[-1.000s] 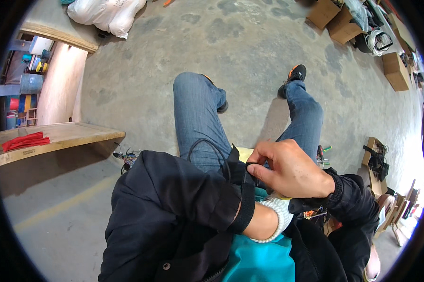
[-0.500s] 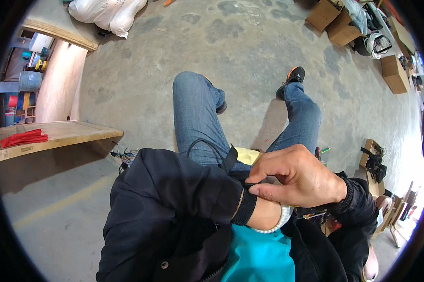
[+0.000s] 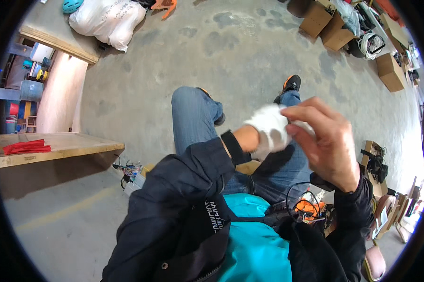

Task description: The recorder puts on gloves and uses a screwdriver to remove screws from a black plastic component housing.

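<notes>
My left hand [image 3: 269, 129] is held out over my lap in a white glove with greyish patches; motion smears it and its fingers cannot be made out. Around that wrist, between the glove and the jacket sleeve, sits a black band [image 3: 235, 147]. My bare right hand [image 3: 327, 141] comes in from the right with thumb and forefinger pinched at the glove's far end. A thin black cord [image 3: 310, 184] loops by my right sleeve.
On the left, a wooden bench [image 3: 89, 141] holds a folded red cloth [image 3: 27, 147]. Wires and electronics [image 3: 129, 171] lie beside my left arm. Cardboard boxes [image 3: 336, 35] stand far right, a white sack [image 3: 109, 21] far left. Chairs [image 3: 383, 214] are at the right.
My right hand has left the black wrist band and moved up to the glove. My left arm has swung outward, bringing the gloved hand into sight.
</notes>
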{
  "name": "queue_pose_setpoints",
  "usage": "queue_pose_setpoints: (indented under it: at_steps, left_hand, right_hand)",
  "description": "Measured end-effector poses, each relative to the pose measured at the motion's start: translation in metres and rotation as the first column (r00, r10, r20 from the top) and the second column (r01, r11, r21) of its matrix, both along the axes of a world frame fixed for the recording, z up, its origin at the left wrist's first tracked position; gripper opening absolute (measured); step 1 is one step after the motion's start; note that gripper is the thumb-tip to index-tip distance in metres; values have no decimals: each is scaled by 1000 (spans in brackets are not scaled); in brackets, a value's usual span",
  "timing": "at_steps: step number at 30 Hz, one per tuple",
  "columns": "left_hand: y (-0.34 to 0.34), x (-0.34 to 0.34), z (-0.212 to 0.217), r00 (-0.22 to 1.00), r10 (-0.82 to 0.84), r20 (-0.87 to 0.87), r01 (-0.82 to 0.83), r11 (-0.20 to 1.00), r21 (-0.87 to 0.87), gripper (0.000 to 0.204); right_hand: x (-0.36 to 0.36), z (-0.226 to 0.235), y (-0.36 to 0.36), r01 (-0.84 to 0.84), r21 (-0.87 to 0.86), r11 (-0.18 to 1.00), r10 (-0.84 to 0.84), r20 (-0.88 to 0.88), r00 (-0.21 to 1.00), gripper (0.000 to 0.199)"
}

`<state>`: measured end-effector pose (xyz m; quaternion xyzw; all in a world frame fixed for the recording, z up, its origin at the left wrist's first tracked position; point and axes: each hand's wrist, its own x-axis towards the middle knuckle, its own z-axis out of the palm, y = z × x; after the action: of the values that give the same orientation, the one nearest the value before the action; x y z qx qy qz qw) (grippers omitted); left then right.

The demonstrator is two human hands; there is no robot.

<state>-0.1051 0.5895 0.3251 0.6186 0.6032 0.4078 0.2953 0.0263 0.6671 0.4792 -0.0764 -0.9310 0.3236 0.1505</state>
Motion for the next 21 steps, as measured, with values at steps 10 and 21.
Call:
queue_pose_setpoints:
  at_steps: [10, 21]
  left_hand:
    - [15, -76, -18, -247, 244, 938, -563, 751, -344, 46]
    - [15, -85, -17, 638, 720, -274, -643, 694, 324, 21]
  right_hand:
    - [-20, -119, -20, 68, -507, 860, 105, 304, 947, 65]
    - [-50, -138, -32, 190, -842, 506, 330, 391, 859, 55]
